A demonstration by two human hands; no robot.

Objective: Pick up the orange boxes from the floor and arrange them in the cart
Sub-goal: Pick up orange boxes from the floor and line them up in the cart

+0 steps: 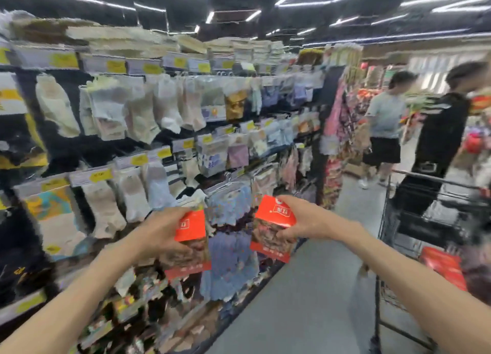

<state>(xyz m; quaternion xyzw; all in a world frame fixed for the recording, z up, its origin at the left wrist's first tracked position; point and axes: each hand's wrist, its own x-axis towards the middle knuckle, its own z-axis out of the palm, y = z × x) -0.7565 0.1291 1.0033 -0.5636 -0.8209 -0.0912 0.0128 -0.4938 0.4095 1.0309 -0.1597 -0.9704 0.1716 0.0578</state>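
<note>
Orange boxes fill both hands, up in the air and to the left of the cart (390, 220). One orange box (190, 243) sits in the left hand (162, 234), whose fingers curl round its left side with the thumb low on the front. A second orange box (273, 227) is in the right hand (303, 220), with the thumb on its top corner and the fingers wrapped round its right edge. The two boxes are near each other but not touching. More orange boxes (442, 267) lie inside the cart, low on the right. Behind the held boxes, left of the cart, is a rack of socks (148, 119). Two people (414, 130) stand past the cart, all blurry.
</note>
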